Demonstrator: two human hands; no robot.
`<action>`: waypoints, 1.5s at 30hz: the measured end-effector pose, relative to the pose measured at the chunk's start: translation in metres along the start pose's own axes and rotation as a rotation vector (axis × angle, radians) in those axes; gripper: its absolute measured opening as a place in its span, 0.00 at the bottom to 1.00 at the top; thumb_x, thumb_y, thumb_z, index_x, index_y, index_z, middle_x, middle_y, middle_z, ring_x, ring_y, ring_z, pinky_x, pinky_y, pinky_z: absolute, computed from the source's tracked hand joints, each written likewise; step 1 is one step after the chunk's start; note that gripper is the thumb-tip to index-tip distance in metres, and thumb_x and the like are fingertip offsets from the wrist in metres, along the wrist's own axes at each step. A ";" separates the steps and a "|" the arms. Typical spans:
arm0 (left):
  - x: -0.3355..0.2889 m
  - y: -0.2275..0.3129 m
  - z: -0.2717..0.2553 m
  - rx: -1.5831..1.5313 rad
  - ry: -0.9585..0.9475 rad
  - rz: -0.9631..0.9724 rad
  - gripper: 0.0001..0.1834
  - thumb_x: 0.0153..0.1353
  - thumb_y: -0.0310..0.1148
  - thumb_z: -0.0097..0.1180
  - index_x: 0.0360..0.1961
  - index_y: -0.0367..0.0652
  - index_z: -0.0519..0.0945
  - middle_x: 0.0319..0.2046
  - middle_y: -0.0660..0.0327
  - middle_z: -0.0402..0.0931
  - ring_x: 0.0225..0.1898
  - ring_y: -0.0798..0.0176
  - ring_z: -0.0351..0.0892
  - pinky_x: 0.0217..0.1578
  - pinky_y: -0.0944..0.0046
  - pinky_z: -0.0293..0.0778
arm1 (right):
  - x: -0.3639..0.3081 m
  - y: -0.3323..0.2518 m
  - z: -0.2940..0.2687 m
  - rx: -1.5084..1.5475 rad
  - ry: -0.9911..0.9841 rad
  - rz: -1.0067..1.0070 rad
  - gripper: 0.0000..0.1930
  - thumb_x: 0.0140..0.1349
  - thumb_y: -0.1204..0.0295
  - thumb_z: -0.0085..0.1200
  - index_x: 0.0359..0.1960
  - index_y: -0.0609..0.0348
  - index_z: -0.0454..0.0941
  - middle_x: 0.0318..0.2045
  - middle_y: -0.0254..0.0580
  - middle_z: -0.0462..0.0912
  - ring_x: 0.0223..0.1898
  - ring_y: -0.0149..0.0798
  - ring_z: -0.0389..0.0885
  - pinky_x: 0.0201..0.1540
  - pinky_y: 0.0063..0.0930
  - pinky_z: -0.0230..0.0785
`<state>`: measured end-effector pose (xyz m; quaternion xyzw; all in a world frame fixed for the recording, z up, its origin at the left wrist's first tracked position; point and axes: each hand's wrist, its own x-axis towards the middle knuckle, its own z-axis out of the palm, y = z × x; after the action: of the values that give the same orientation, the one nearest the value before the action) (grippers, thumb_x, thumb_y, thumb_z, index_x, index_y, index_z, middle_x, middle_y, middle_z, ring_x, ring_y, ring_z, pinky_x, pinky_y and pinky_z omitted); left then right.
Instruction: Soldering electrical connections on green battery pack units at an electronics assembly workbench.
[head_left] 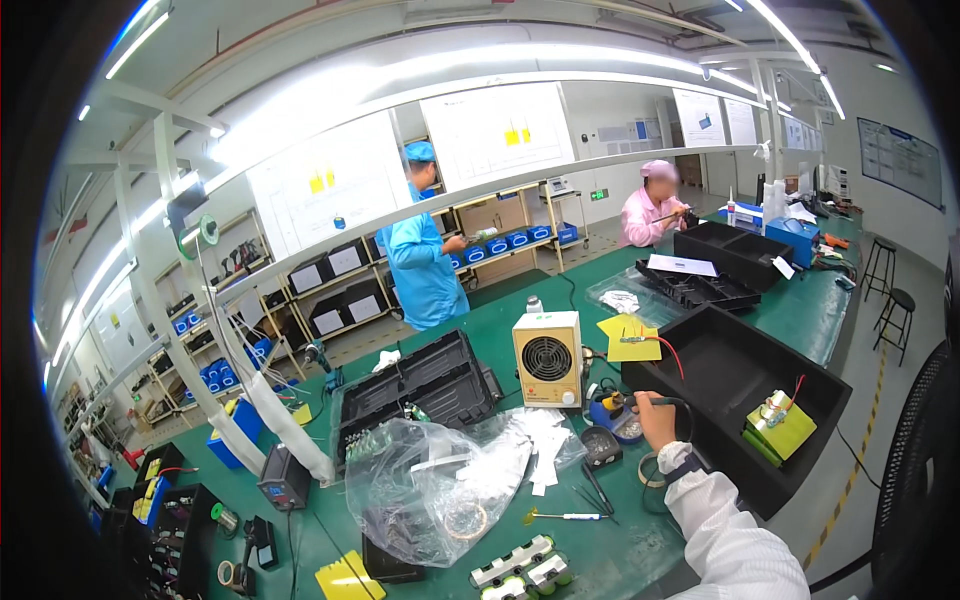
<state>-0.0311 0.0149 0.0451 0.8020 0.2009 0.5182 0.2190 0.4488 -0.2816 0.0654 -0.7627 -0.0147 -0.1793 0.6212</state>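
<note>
My right hand (656, 422), in a white sleeve with a dark wristband, reaches in from the lower right. Its fingers are closed around a soldering iron, mostly hidden by the hand, with a black cord (683, 405) trailing from it. The fingertips are beside a blue soldering stand (627, 428) with a yellow holder. Just left of the stand sits a small black dish (601, 447). Nearer me lie a screwdriver (568, 516) with a pale handle and dark tweezers (597, 486). Green battery packs with metal strips (522, 566) rest at the front edge. My left hand is out of view.
Behind the stand stands a beige fan unit (548, 362). A clear plastic bag (415, 490) covers the middle left, before an open black case (418, 385). A large black bin (735, 385) holds a yellow-wrapped pack (780, 428). Two co-workers, in blue (425, 255) and pink (645, 217), are beyond.
</note>
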 end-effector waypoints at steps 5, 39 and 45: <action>0.001 0.009 0.009 0.004 -0.076 0.274 0.21 0.63 0.29 0.56 0.16 0.40 0.62 0.16 0.52 0.57 0.19 0.47 0.61 0.22 0.50 0.54 | -0.048 -0.006 -0.002 0.847 -0.768 0.743 0.17 0.65 0.64 0.60 0.50 0.60 0.75 0.46 0.45 0.82 0.38 0.36 0.81 0.40 0.30 0.75; 0.012 0.035 -0.087 0.212 -0.144 0.151 0.12 0.58 0.38 0.47 0.21 0.46 0.69 0.25 0.62 0.73 0.30 0.55 0.72 0.36 0.55 0.63 | -0.251 -0.138 -0.006 0.321 -1.163 1.524 0.30 0.60 0.43 0.53 0.58 0.46 0.76 0.53 0.44 0.80 0.50 0.51 0.78 0.61 0.59 0.65; 0.011 0.012 -0.053 0.171 -0.108 0.069 0.02 0.53 0.28 0.53 0.26 0.43 0.76 0.27 0.61 0.75 0.32 0.54 0.74 0.39 0.54 0.65 | -0.254 -0.129 -0.013 0.171 -1.083 1.711 0.31 0.59 0.41 0.55 0.53 0.53 0.78 0.44 0.48 0.82 0.44 0.59 0.78 0.62 0.62 0.66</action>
<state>-0.0747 0.0189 0.0791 0.8509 0.2043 0.4626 0.1423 0.1760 -0.2136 0.1149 -0.4489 0.2438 0.6968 0.5035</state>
